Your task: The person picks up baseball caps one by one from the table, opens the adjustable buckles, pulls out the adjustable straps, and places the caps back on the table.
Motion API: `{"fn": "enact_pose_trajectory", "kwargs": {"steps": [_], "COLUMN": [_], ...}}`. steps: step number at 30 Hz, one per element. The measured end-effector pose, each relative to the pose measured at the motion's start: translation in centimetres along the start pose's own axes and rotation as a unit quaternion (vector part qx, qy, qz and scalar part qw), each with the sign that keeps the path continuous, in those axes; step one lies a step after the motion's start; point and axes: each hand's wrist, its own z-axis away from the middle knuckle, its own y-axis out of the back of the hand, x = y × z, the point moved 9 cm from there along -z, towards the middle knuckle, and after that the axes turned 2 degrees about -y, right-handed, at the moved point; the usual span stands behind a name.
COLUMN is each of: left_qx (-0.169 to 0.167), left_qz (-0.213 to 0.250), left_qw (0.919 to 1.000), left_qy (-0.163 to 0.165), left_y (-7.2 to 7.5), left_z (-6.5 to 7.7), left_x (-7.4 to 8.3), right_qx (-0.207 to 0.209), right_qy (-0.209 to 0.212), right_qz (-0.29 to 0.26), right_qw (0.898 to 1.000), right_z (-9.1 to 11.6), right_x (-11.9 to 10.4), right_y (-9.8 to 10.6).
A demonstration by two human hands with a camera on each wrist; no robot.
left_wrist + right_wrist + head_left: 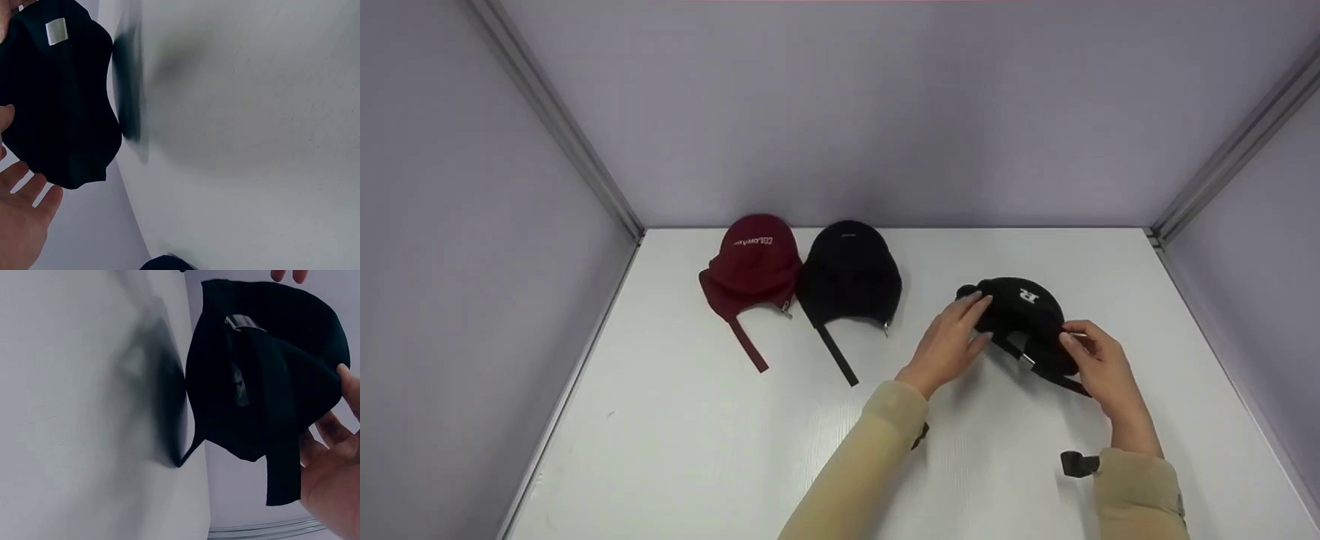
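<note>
The black cap with a white letter (1029, 295) is at the right of the worktop (720, 450), tilted between both hands; whether its lower edge touches the surface I cannot tell. The right hand (1106, 367) pinches its right edge, with thumb and fingers on either side of the cloth. At the other end, the left hand (949, 341) has its fingers fairly straight and spread against the cap; whether they carry any weight is unclear.

A light right pinch should avoid creasing the soft cloth, while even pressure from the left fingers would help round out the shape. The loose strap (278, 394) beyond the buckle (1026, 362) is best kept from folding under. Lowering both ends together would likely stop it tipping.

Counted, there are three caps: this one, a red cap (757, 266) and a second black cap (849, 270), the latter two lying side by side near the far edge. Three straps show, one per cap. There are two hands and two sleeves (855, 465).
</note>
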Motion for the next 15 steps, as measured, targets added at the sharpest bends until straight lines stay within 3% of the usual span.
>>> {"fn": "enact_pose_trajectory", "kwargs": {"steps": [7, 15], "left_qx": [0.049, 0.083], "left_qz": [-0.052, -0.066], "left_qw": [0.9974, 0.9943], "left_qy": [0.003, 0.009], "left_y": [1.5, 2.8], "left_z": [0.2, 0.6], "left_x": [-0.9, -2.3], "right_qx": [-0.019, -0.034], "right_qy": [0.022, 0.040], "right_qz": [-0.005, -0.044], "right_qw": [1.000, 0.998], "right_z": [0.2, 0.1], "right_x": [-0.5, -2.1], "right_y": [-0.4, -0.8]}}
